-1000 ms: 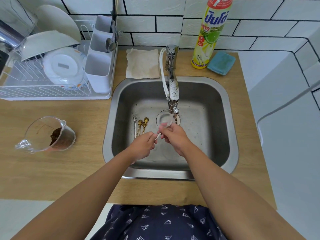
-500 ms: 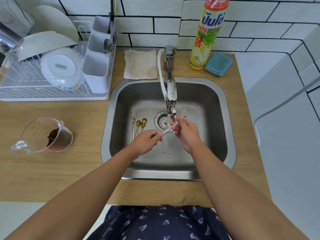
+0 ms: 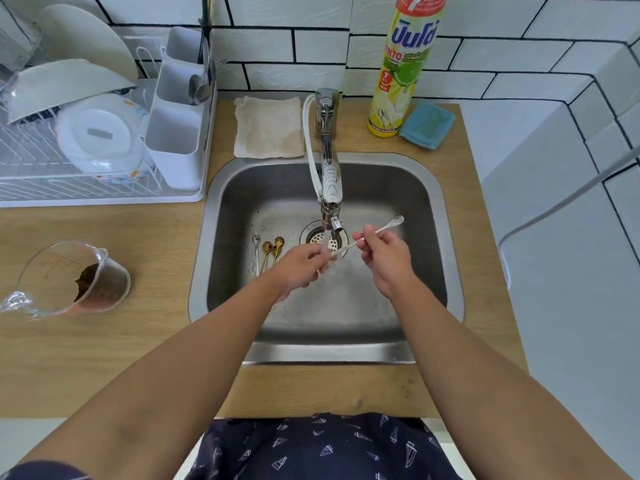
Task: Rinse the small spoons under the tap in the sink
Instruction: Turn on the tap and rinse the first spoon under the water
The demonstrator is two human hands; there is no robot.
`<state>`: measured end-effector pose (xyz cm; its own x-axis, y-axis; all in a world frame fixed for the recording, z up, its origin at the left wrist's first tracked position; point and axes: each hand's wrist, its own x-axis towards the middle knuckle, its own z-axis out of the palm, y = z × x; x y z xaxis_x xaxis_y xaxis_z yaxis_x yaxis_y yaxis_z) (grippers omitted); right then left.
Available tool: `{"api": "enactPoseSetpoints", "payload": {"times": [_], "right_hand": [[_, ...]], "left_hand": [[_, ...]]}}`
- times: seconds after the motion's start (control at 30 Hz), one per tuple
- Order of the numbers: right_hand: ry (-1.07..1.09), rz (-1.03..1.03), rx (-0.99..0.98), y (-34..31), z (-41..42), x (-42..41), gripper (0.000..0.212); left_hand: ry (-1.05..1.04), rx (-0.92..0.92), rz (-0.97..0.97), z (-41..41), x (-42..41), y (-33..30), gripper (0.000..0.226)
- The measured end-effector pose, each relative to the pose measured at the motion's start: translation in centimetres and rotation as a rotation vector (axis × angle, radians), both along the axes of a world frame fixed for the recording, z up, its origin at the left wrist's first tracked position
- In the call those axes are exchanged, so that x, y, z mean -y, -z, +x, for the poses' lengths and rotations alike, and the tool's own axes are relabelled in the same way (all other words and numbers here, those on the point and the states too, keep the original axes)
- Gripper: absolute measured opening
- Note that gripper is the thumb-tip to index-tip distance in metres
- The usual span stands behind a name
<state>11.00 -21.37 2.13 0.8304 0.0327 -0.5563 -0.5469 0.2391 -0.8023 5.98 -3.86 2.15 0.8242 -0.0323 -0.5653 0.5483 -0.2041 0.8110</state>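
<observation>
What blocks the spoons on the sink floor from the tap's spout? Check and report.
Nothing visible blocks them. The three spoons lie on the sink floor, left of the drain, with bare steel between them and the spout. Both hands hold a silver spoon beside it.

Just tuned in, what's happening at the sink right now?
A person holds one silver spoon in both hands over the sink, just below the tap. The right hand pinches its middle and the left hand its lower end. Three more spoons lie on the sink floor left of the drain.
</observation>
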Motion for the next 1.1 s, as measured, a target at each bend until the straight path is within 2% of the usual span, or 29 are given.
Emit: {"api": "enactPoseSetpoints", "payload": {"times": [0.1, 0.17, 0.33, 0.4, 0.5, 0.57, 0.63, 0.73, 0.77, 0.83, 0.93, 0.97, 1.03, 1.1], "right_hand": [[-0.045, 0.020, -0.012, 0.1, -0.3, -0.6, 0.011], [-0.049, 0.024, -0.004, 0.0, -0.2, -0.7, 0.012], [0.028, 0.029, -0.004, -0.2, 0.2, -0.3, 0.015], [0.024, 0.032, -0.011, -0.1, -0.1, -0.4, 0.014], [-0.022, 0.029, -0.019, -0.1, -0.6, -1.1, 0.012], [-0.047, 0.017, -0.011, -0.3, -0.7, -1.1, 0.012], [-0.039, 0.007, 0.001, -0.4, -0.4, -0.7, 0.011], [0.015, 0.029, 0.002, -0.5, -0.2, 0.2, 0.009], [0.022, 0.037, -0.006, -0.4, -0.3, 0.4, 0.008], [0.028, 0.053, -0.023, -0.2, -0.5, 0.3, 0.011], [0.034, 0.068, -0.027, -0.1, -0.6, -0.5, 0.018], [0.024, 0.062, -0.022, -0.2, -0.5, -0.8, 0.021], [-0.001, 0.049, -0.013, -0.3, -0.3, -1.1, 0.024], [-0.002, 0.052, -0.006, -0.3, -0.1, -1.4, 0.025]], "left_hand": [[-0.104, 0.071, 0.180, 0.0, 0.9, -0.3, 0.047], [-0.137, 0.104, 0.200, 0.1, 1.3, -0.3, 0.054], [0.001, -0.025, -0.178, 0.1, 0.5, -0.2, 0.023], [0.001, 0.002, -0.056, 0.1, 0.3, -0.2, 0.027], [-0.054, 0.080, 0.278, 0.2, 1.1, -0.5, 0.055], [-0.073, 0.064, 0.323, 0.3, 1.7, -0.9, 0.063], [0.009, 0.029, 0.210, 0.4, 1.4, -1.0, 0.054], [0.119, -0.117, -0.206, 0.2, -0.3, -1.0, 0.036], [0.130, -0.136, -0.257, 0.0, -0.8, -0.9, 0.033], [0.141, -0.102, -0.139, -0.2, -0.8, -0.9, 0.032], [0.214, 0.127, 0.350, -0.2, 0.4, -0.8, 0.043], [0.200, 0.174, 0.447, -0.1, 0.6, -0.7, 0.049], [0.096, 0.195, 0.504, -0.2, 0.7, -0.4, 0.062], [0.028, 0.161, 0.439, 0.1, 0.4, -0.2, 0.066]]}}
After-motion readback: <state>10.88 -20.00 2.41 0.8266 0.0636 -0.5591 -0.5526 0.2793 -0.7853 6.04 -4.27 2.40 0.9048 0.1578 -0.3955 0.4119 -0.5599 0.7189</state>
